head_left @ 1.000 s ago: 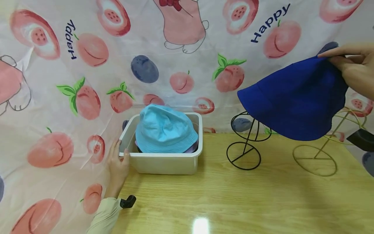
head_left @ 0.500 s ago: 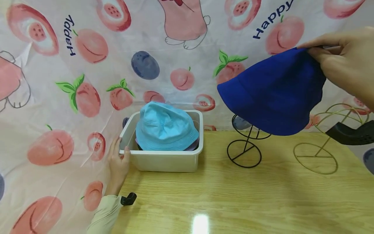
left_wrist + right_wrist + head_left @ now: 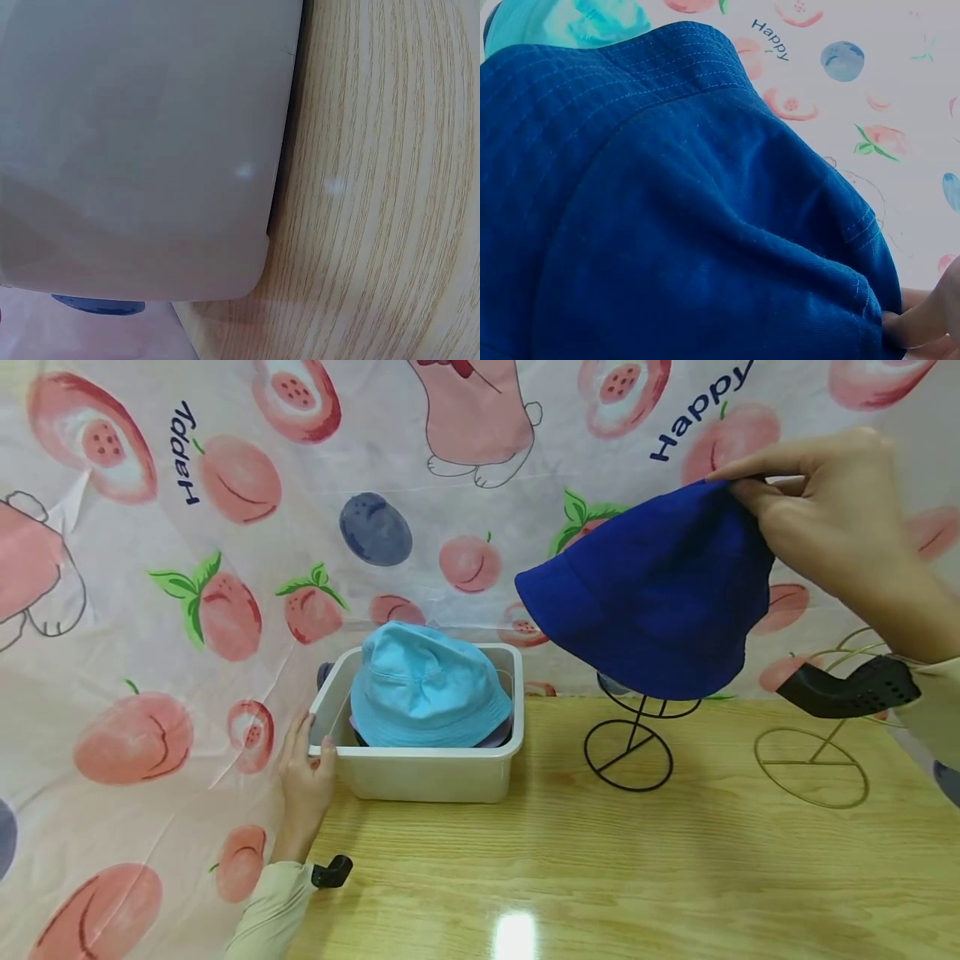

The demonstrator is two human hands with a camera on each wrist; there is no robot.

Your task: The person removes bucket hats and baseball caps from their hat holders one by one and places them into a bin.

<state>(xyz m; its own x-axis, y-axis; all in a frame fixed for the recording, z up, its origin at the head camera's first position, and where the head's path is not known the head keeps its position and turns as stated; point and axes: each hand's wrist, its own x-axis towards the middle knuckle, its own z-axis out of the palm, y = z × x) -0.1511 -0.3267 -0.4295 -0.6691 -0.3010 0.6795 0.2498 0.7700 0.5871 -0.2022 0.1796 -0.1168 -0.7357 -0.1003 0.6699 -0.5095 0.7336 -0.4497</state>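
Observation:
A dark blue bucket hat (image 3: 652, 593) hangs in the air in front of the black wire stand. My right hand (image 3: 825, 502) pinches its crown between thumb and fingers; the right wrist view shows the fabric of the hat (image 3: 667, 195) folding toward the pinch. At the left, my left hand (image 3: 306, 781) holds the near left corner of a white plastic bin (image 3: 427, 777), thumb at the front and fingers along the side rim. Inside the bin lies a light blue bucket hat (image 3: 423, 689), with purple and dark cloth showing beneath it.
A black wire stand (image 3: 628, 756) is on the wooden table (image 3: 600, 877), its top partly hidden by the blue hat. Farther right is a gold wire stand (image 3: 812, 762), partly behind the right wrist camera (image 3: 847, 689). A fruit-printed cloth (image 3: 465, 443) hangs behind and at the left.
My right hand has carried the blue hat leftward, from over the space between the stands toward the bin. The left hand stays at the bin's corner.

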